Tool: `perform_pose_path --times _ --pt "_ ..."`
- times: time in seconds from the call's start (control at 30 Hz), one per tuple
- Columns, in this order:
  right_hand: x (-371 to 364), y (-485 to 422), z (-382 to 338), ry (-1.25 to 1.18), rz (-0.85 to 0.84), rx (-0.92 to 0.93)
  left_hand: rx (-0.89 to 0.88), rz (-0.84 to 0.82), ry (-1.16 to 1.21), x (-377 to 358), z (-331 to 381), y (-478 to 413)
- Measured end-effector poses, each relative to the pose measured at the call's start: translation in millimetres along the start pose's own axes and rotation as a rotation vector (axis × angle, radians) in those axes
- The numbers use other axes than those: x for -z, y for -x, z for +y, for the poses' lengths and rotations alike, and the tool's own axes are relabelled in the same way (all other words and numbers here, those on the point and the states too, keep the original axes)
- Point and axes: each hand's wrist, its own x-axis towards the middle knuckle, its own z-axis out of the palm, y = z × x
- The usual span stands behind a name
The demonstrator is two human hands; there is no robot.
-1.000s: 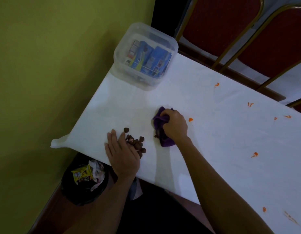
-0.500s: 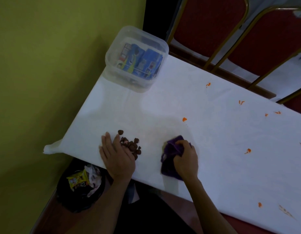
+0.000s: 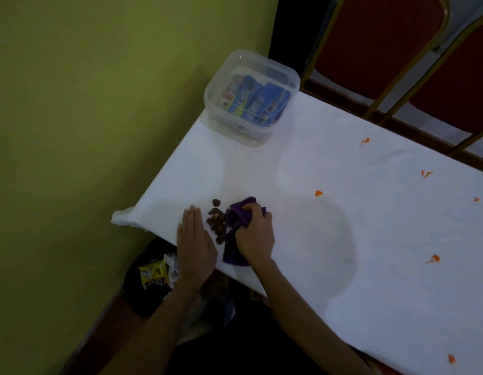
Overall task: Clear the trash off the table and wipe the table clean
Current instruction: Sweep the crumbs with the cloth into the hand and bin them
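A white-covered table (image 3: 329, 247) fills the right side of the head view. A small heap of dark brown bits (image 3: 217, 221) lies near its front left corner. My left hand (image 3: 195, 243) rests flat on the table edge just left of the heap, fingers straight and together. My right hand (image 3: 255, 232) is shut on a bunched purple cloth (image 3: 236, 223), which presses against the right side of the heap. Several orange scraps (image 3: 319, 193) are scattered over the right half of the cloth. A faint damp patch shows to the right of my right hand.
A clear plastic box (image 3: 251, 98) holding blue packets stands at the table's far left corner. A black bin (image 3: 149, 285) with a yellow wrapper and white paper sits on the floor below the front corner. A yellow-green wall is at left; red chairs (image 3: 378, 41) stand behind the table.
My right hand has dragged the purple cloth leftward along the front edge until it meets the brown heap. My left hand has stayed flat beside the heap.
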Motion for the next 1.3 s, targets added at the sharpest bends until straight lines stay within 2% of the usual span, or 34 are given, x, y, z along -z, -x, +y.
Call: perform_pose_path --times 0.17,0.3,0.37,0.53,0.8,0.9,1.07,1.17,1.3 --pt "21 -5 3 -0.062 -0.008 0.024 0.039 -0.048 0.005 4 2 12" --pt "57 12 44 -0.099 0.058 -0.052 0.238 -0.060 0.140 10 30 23" --pt "74 24 69 -0.114 0.102 -0.101 0.252 -0.036 0.186 14 50 29" --pt "112 65 120 -0.169 0.220 -0.226 0.026 -0.082 0.211 5 103 48" --pt "181 120 189 -0.184 0.410 -0.351 -0.504 -0.431 0.074 -66 167 112" --pt "219 133 216 -0.155 0.467 -0.451 -0.545 -0.485 -0.018 -86 171 135" --pt "268 160 257 -0.125 0.454 -0.609 -0.588 -0.469 -0.184 -100 165 147" --pt "271 165 269 -0.167 0.406 -0.589 -0.617 -0.458 -0.225 -100 162 147" --pt "264 150 264 -0.280 0.269 -0.467 -0.617 -0.474 -0.256 -97 160 146"
